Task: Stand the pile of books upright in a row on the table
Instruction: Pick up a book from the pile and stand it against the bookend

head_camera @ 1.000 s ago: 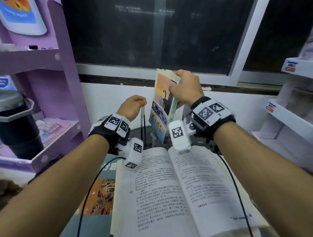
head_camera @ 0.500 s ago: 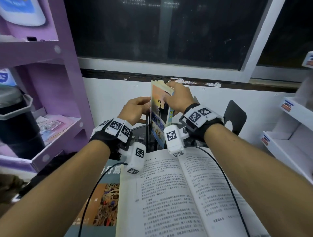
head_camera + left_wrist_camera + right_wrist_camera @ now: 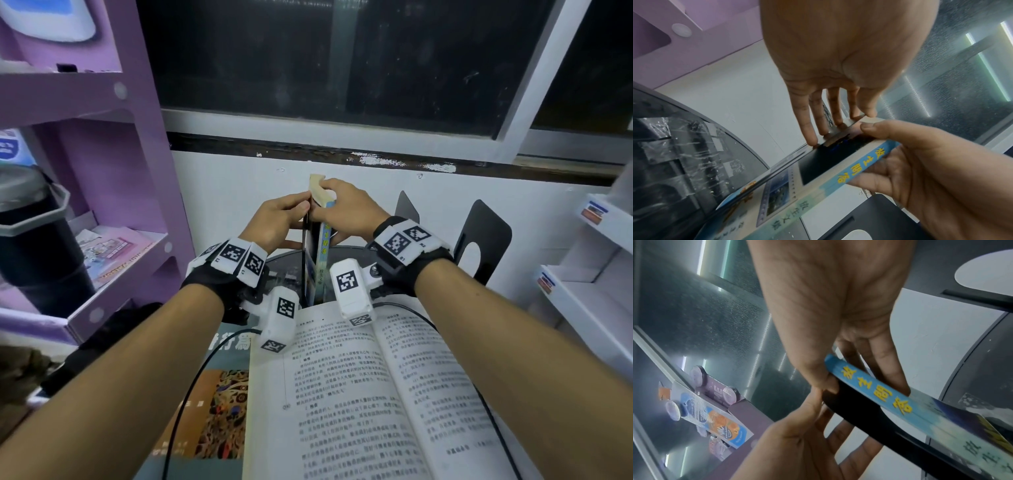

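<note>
A thin book (image 3: 322, 255) with a blue spine and yellow characters stands upright on the dark round table (image 3: 286, 270), spine toward me. My right hand (image 3: 346, 210) grips its top edge, thumb on the near side (image 3: 869, 126), fingers behind the spine (image 3: 885, 363). A thin black bookend plate (image 3: 304, 246) stands against the book's left cover. My left hand (image 3: 282, 219) lies with straight fingers (image 3: 807, 123) on that plate's top edge. An open book (image 3: 359, 394) lies flat in front, on a teal-covered book (image 3: 224, 387).
Two more black bookends (image 3: 483, 246) stand at the back right by the white wall. A purple shelf unit (image 3: 102, 178) with a dark container (image 3: 34, 246) is on the left. White shelves (image 3: 589, 281) are on the right. Cables run over the open book.
The book went from tilted, cover toward me, to upright with its spine facing me, and came down lower. My left hand uncurled and moved right onto the bookend's top.
</note>
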Demonstrator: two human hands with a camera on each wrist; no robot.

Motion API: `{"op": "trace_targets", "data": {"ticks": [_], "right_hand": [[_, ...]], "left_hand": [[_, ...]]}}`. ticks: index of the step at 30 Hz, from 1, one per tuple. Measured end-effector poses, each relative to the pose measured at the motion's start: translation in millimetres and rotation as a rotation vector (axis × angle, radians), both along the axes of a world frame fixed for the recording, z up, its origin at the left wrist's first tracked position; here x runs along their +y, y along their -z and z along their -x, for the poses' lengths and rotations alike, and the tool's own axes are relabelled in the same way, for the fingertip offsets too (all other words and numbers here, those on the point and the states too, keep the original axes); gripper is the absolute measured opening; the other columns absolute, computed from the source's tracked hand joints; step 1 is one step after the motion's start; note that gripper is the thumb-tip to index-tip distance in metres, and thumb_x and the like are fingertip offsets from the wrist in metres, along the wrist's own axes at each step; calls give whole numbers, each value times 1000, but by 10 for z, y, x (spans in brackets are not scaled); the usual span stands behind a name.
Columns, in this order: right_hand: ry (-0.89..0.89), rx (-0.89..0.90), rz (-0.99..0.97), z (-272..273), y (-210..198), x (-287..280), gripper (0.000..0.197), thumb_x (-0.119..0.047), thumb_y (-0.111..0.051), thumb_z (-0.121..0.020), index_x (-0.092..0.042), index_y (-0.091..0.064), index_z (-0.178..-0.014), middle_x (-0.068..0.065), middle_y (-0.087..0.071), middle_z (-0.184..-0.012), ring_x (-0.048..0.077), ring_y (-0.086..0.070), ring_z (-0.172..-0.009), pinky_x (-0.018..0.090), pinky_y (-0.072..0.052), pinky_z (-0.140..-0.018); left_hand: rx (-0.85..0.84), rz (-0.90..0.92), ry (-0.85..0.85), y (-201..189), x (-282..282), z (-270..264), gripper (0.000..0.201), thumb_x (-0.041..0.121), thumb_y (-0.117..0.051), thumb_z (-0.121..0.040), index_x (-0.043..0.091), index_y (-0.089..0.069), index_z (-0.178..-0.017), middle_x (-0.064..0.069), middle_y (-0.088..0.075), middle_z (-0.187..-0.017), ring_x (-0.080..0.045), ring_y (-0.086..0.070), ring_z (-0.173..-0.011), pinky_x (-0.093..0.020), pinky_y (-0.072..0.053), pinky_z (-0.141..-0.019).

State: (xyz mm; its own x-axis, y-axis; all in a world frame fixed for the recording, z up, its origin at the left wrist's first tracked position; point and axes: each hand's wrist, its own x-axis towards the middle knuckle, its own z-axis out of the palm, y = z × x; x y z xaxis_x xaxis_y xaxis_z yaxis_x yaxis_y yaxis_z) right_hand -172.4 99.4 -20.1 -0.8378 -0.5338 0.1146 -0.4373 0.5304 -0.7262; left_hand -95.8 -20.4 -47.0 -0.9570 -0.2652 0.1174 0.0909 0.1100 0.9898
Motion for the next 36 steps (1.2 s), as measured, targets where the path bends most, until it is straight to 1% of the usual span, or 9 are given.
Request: {"op": "trace_targets", "data": {"ticks": [2,7,10,13,16,26,31,33,36], "right_hand": [[-48,-91,11,-19,-13,22,60,-13,-66,-84,-18,-41,-138,13,-63,-113,28,-71,-88,47,-61,-70],[-148,-212,0,-64,-31,69,69,-6,-75,-80,-16,-35,-136,18,-63,-113,28,-72,-86,51,-60,-76],[-179,-273,-28,-72,-3,56,96,3,-78,-75,-21,-19,-146,22,-59,-117,36,-71,-89,54,-59,-77],[-151,-234,-86,-57,80,-3,121,2,-83,-70,-31,1,-151,20,-59,-115,38,-72,-84,51,-60,-73],[-143,-200,-106,-33,123,-50,130,0,-83,-70,-33,12,-151,17,-59,-115,37,-73,-78,50,-60,-72],[-160,-101,-136,-32,76,-52,103,1,-83,-69,-23,-14,-143,19,-56,-114,36,-72,-80,48,-61,-68],[-169,11,-164,-71,31,-59,122,-3,-85,-68,-23,-3,-155,12,-47,-138,28,-70,-84,38,-62,-66],[-164,45,-155,-76,29,-50,120,-4,-86,-67,-21,-8,-156,13,-42,-145,26,-69,-84,36,-62,-66],[-156,39,-125,-81,47,-28,118,-2,-86,-66,-22,-13,-156,13,-43,-144,20,-68,-71,30,-61,-60]], "left_hand": [[1,-9,1,0,-12,-8,34,18,-43,-102,19,-56,-133,-5,-64,-115,-12,-65,-87,-32,-59,-69],[-23,-9,-8,-1,-10,-8,34,22,-45,-102,21,-56,-133,-3,-66,-113,-15,-65,-85,-44,-56,-85],[-31,-15,-1,-7,-5,-13,33,23,-45,-102,22,-56,-133,-1,-66,-114,-13,-65,-87,-37,-60,-75],[-37,-27,8,-8,-2,-28,32,21,-43,-103,22,-56,-132,-1,-67,-110,-12,-65,-86,-31,-61,-62],[-33,-21,7,-5,-10,-36,33,21,-42,-103,21,-56,-133,-2,-66,-113,-12,-65,-87,-30,-61,-63],[-36,-19,38,-10,-37,-64,35,21,-43,-102,23,-54,-135,0,-66,-116,-10,-65,-90,-28,-61,-64],[-33,-35,43,-3,-55,-78,34,20,-42,-103,24,-54,-135,-1,-66,-117,-12,-66,-89,-30,-61,-65],[-30,-37,45,2,-52,-83,34,21,-42,-102,23,-54,-135,-1,-65,-119,-12,-66,-89,-29,-61,-64],[-35,-18,54,11,-52,-82,36,21,-41,-103,24,-52,-137,0,-63,-124,-12,-65,-92,-27,-60,-61]]}}
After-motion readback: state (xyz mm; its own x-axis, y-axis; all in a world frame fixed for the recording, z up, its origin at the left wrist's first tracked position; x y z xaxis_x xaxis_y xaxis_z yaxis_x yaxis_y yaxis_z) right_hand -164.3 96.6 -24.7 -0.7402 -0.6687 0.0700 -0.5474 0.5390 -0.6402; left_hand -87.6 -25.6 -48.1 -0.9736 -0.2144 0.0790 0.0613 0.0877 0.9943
